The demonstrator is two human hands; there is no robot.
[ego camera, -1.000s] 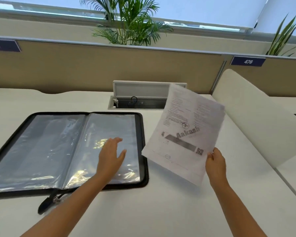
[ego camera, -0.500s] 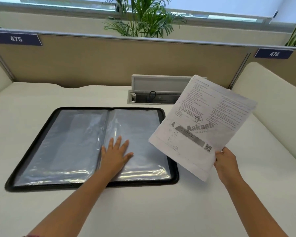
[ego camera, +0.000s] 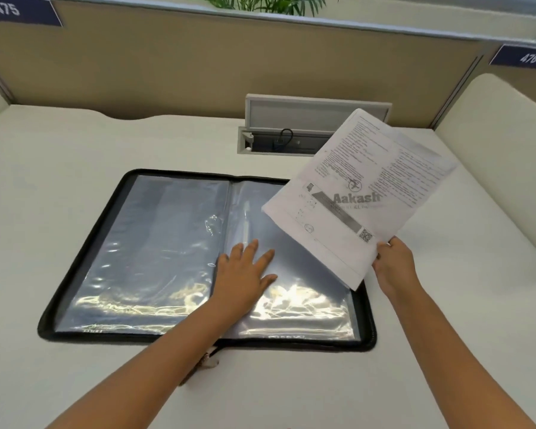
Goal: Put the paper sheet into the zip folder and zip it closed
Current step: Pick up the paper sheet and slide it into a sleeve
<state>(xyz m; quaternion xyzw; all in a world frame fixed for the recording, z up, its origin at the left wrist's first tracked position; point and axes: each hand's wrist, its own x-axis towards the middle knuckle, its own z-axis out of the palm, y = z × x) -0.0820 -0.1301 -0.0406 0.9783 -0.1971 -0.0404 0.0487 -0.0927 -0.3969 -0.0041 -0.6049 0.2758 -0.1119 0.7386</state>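
Observation:
A black zip folder (ego camera: 84,261) lies open flat on the white desk, showing clear plastic sleeves on both halves. My left hand (ego camera: 245,274) rests flat on the right-hand sleeve near the spine, fingers spread, holding nothing. My right hand (ego camera: 393,264) pinches the lower corner of a printed paper sheet (ego camera: 359,193), which is raised and tilted above the folder's right edge. The sheet hides the folder's upper right corner. A zip pull (ego camera: 209,360) shows at the folder's near edge, partly behind my left forearm.
An open cable box (ego camera: 291,140) with a raised grey lid sits in the desk behind the folder. A tan partition (ego camera: 198,63) with number labels closes the back. A white divider (ego camera: 502,125) stands at the right.
The paper sheet has moved left and now overlaps the folder's right half. My left hand stays flat on the right sleeve. The view has tilted down and drawn closer.

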